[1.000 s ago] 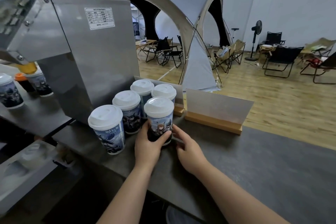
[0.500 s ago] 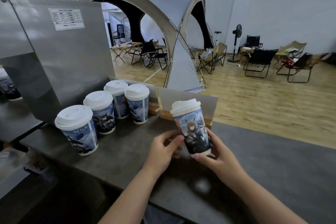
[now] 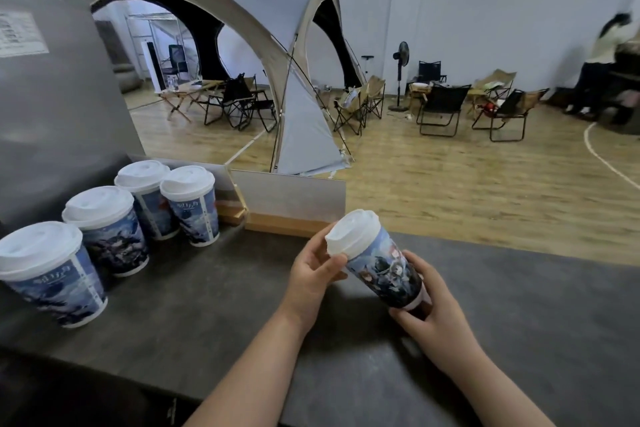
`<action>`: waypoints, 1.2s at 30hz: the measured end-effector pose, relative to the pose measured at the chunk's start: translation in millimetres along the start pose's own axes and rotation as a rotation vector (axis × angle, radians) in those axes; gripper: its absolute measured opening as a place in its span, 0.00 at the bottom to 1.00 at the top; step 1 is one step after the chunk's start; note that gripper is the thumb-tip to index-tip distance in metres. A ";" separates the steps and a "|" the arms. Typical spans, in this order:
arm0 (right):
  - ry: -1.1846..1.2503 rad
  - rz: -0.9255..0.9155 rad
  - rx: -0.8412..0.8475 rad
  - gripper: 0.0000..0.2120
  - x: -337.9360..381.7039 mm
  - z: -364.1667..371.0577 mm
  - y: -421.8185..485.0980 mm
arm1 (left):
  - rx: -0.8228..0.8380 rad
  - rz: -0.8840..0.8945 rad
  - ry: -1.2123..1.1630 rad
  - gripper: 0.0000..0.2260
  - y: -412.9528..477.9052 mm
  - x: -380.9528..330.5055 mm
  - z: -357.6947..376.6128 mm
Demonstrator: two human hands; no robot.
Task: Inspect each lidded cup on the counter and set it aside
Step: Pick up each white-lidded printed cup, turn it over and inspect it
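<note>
Showing the printed lidded cup [image 3: 381,265] held over the counter [image 3: 207,305] between both hands, long axis tilted, lid [image 3: 351,234] up-left pinched by the left hand [image 3: 313,272], base down-right gripped by the right hand [image 3: 434,310], four upright cups [image 3: 107,229] standing well left.

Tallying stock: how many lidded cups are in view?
5. Four stand on the counter: nearest cup, second cup, rear-left cup, rear-right cup. The held cup tilts between left hand and right hand.

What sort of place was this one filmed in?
Probably a drinks counter inside a large hall set up like a campsite lounge: lidded printed cups on the counter, a dome tent, and folding camp chairs on wood flooring.
</note>
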State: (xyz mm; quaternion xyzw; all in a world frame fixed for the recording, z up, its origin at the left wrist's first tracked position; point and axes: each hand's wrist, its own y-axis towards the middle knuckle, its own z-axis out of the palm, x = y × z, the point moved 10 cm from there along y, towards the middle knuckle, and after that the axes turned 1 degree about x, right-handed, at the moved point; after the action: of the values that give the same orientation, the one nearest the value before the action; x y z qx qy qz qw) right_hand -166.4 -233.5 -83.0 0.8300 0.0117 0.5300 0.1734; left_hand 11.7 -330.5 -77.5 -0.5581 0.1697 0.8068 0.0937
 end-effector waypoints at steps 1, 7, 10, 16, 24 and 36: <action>0.010 0.005 0.003 0.41 -0.3 -0.4 0.0 | 0.005 -0.002 0.001 0.37 0.1 1.4 -2.7; 0.081 0.038 0.005 0.42 -5.1 -5.4 3.1 | 0.066 -0.005 0.001 0.27 -2.1 3.6 1.2; 0.183 0.069 0.035 0.42 -9.5 -3.0 2.7 | 0.074 -0.027 -0.015 0.28 -0.6 6.8 -0.6; 0.390 0.089 0.008 0.34 -8.2 -7.6 1.6 | 0.041 -0.136 -0.059 0.35 6.2 16.4 -11.2; 0.390 0.081 -0.074 0.22 -2.9 -13.1 -1.0 | 0.106 -0.186 -0.008 0.30 5.5 20.7 -8.5; 0.405 0.149 -0.114 0.28 -11.8 -10.6 1.9 | 0.095 -0.161 0.018 0.30 2.1 18.8 -8.4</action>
State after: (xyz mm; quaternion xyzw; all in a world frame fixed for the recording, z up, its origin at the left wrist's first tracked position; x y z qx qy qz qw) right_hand -181.2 -234.8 -88.7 0.6942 -0.0449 0.6968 0.1744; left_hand 11.5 -336.3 -97.3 -0.5722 0.1629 0.7826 0.1830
